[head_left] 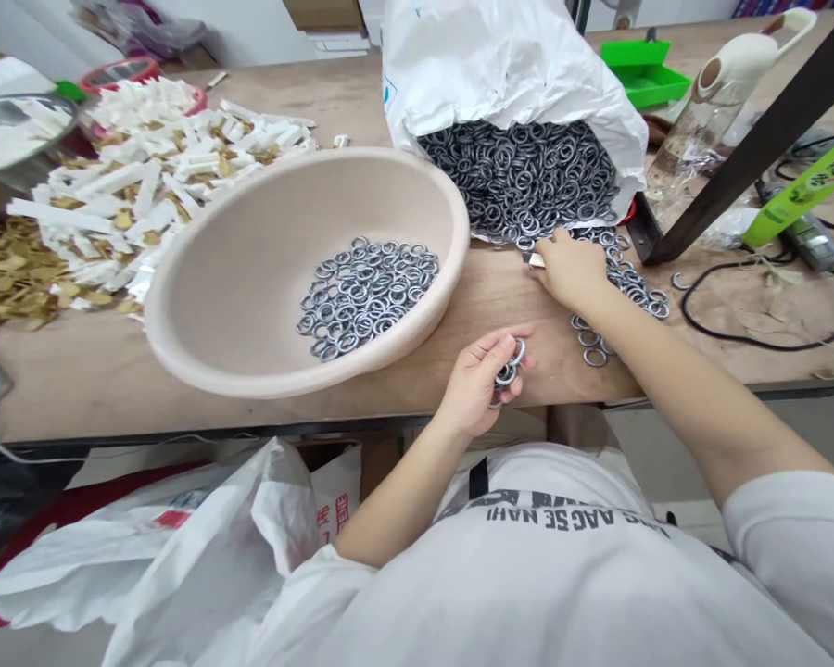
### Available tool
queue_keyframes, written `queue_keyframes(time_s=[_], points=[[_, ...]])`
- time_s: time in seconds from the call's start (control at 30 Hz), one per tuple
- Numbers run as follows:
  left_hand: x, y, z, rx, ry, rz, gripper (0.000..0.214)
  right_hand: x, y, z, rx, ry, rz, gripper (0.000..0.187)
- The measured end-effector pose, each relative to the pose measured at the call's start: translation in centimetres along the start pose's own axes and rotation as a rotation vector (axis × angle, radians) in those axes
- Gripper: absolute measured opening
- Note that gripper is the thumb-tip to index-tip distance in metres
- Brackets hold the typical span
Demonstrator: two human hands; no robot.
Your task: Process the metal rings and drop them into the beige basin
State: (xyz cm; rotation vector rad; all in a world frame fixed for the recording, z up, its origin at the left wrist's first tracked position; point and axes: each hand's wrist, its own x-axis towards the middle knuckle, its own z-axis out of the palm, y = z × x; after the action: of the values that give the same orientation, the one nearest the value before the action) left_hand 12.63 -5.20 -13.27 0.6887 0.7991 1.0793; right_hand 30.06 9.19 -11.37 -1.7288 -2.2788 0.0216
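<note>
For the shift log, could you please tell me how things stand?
Left hand gripping metal rings; right hand among spilled rings; white plastic sack just beyond.

Grey metal rings [507,371] bunch in the left hand [473,382]. At 12 o'clock, a heap [521,176] spills from a white sack [500,65], trailing past the right hand [570,270] across the table [459,306] toward 2 o'clock. At 10 o'clock, a pile [365,296] lies in a beige basin [389,195].

The wooden workbench [97,398] carries a beige basin [250,232], a white plastic sack [507,65] spilling steel rings [632,287] onto the surface, and a heap of white and gold tabs [159,167] to the left.
</note>
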Motion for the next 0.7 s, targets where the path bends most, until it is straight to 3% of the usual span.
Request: queue_keyframes(time_s=[0.13, 0.27, 0.3, 0.37, 0.47, 0.6, 0.7], points=[[0.3, 0.7, -0.8, -0.101, 0.065, -0.002, 0.037, 0.4, 0.8, 0.1, 0.055, 0.028, -0.030, 0.044], [1.2, 0.9, -0.5, -0.176, 0.104, -0.072, 0.045, -2.5, 1.2, -1.3, 0.259, 0.033, -0.006, 0.043], [1.5, 0.8, -0.2, -0.163, 0.105, -0.067, 0.046, -3.8, 0.8, -1.6, 0.377, 0.018, 0.004, 0.046], [1.7, 0.1, 0.6, -0.109, 0.096, -0.018, 0.046, -6.7, -0.7, -1.9, 0.866, -0.034, 0.086, 0.042], [1.7, -1.2, 2.1, -0.042, 0.084, 0.071, 0.043, -10.6, -3.5, -1.2, 1.247, 0.091, 0.213, 0.030], [1.3, -2.4, 3.1, -0.040, 0.143, 0.144, 0.046, -13.2, -6.1, 0.8, 1.383, 0.281, 0.297, 0.026], [1.1, -2.4, 2.8, -0.061, 0.175, 0.117, 0.044, -13.6, -6.6, 1.3, 1.395, 0.261, 0.280, 0.030]])
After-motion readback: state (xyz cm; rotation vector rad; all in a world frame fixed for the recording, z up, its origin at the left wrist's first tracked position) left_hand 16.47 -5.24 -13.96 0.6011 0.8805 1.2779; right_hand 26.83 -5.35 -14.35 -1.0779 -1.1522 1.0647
